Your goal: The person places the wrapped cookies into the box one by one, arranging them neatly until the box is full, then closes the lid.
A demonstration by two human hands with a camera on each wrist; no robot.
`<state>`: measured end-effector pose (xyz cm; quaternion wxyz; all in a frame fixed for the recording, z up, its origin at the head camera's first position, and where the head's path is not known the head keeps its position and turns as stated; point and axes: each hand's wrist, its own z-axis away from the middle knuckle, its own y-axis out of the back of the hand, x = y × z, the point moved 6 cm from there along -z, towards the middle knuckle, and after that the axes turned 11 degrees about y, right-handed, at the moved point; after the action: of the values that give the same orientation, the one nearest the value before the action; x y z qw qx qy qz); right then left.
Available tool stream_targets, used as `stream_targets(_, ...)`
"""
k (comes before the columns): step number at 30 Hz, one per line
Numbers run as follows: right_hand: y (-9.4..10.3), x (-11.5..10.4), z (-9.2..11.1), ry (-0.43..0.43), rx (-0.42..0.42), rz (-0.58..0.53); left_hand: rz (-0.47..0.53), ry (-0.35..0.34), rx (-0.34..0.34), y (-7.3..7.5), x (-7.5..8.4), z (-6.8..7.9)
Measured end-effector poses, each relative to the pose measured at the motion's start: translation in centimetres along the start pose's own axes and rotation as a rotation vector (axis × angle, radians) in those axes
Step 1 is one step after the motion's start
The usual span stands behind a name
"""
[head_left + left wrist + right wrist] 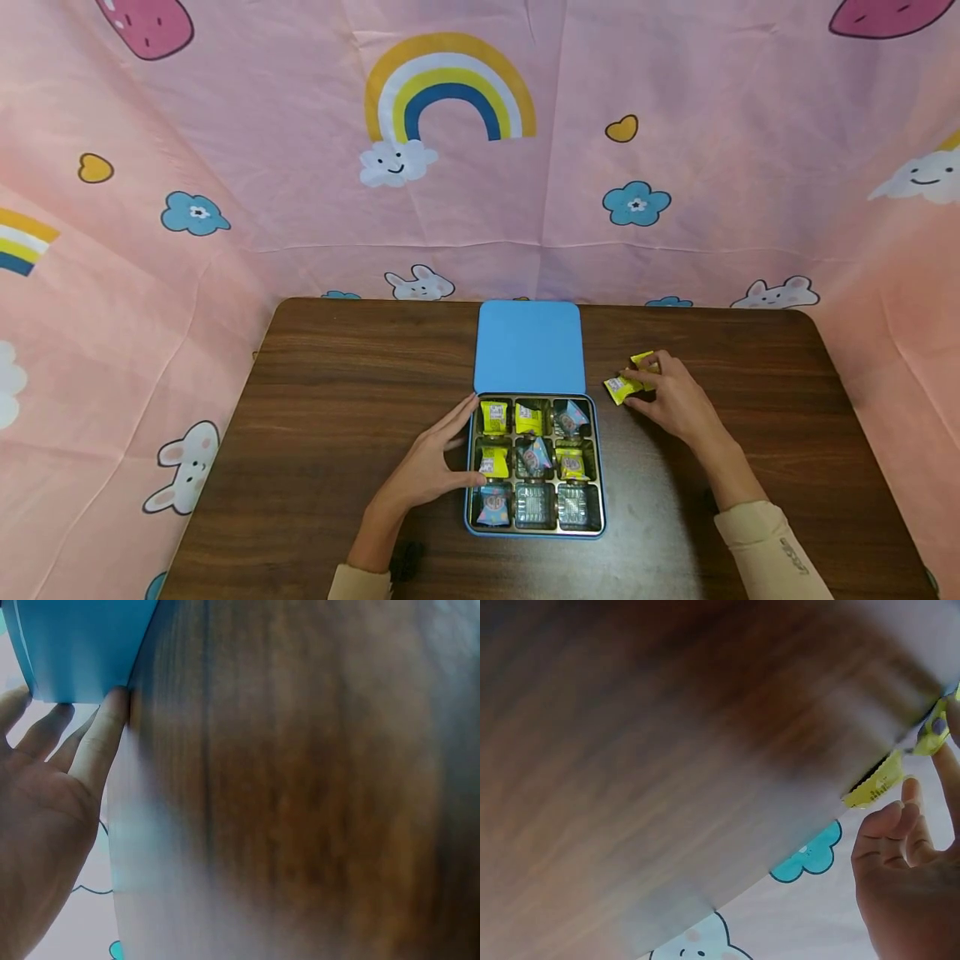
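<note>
A blue tin [536, 534] lies with its lid [529, 347] folded back. Inside are three rows of three compartments. Yellow and blue wrapped sweets sit in the two upper rows; one blue sweet [492, 506] is at bottom left, and the bottom row's other two compartments show bare floors. My left hand [427, 467] rests with spread, fairly straight fingers along the tin's left side, thumb by its rim. Right of the tin, my right hand [678, 400] pinches a yellow wrapped sweet [621, 388] between thumb and fingers. Another yellow sweet [877, 784] lies on the table just beyond, partly covered by the fingers.
The brown wooden table [352, 375] extends to both sides of the tin. A pink printed cloth [480, 208] hangs behind and along the sides of the table. The raised lid reaches the table's far edge.
</note>
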<state>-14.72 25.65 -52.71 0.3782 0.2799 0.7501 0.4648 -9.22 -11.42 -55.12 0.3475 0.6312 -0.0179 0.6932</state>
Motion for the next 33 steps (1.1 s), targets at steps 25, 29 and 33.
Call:
stream_targets(25,0.4,-0.2,0.3,-0.037,0.045,-0.026,-0.001,-0.018,0.003,-0.1,0.1,0.0)
stream_targets(29,1.0,-0.5,0.5,-0.034,0.081,-0.013,0.004,-0.016,0.002,0.0,0.1,0.0)
stream_targets(33,1.6,-0.8,0.8,-0.042,0.105,-0.015,0.010,-0.011,0.000,0.0,0.2,0.0)
